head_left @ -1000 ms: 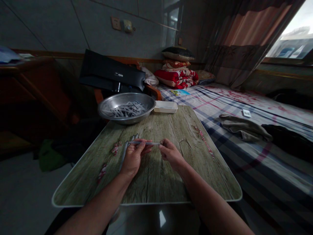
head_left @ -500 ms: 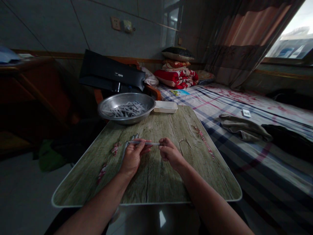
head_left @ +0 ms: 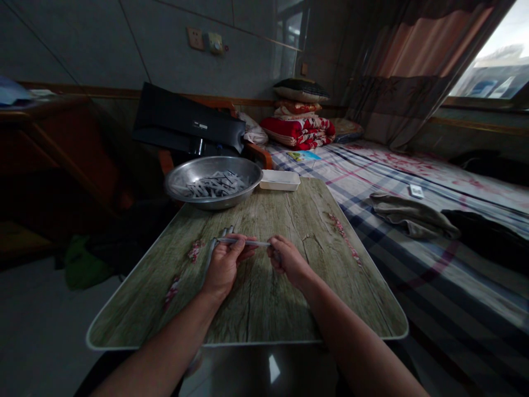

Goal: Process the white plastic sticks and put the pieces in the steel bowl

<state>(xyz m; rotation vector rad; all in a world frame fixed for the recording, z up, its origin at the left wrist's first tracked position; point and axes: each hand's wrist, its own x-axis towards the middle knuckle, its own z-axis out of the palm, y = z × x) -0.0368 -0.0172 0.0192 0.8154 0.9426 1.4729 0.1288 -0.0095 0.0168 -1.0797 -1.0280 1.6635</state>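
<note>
A slim, pale pen-like tube [head_left: 258, 243] lies level between my hands above the table. My left hand [head_left: 222, 271] pinches it between thumb and fingers. My right hand [head_left: 288, 259] is curled closed at the tube's right end; the fingers hide that tip. Several similar slender tubes [head_left: 228, 229] lie just beyond my left hand, partly covered by it. A wide steel bowl [head_left: 215, 205] at the table's far left holds a heap of translucent and dark slender pieces [head_left: 219, 184].
A shallow white tray [head_left: 280, 185] stands right of the bowl. The wood-patterned folding table [head_left: 264, 309] has a pale rounded rim. Behind the bowl, a black monitor [head_left: 188, 118] leans on a chair. A bed [head_left: 363, 176] with folded quilts runs along the right.
My right-hand fingers have shifted slightly on the tube's right end, with the thumb and index now closer together. My left hand and the tube stay nearly still.
</note>
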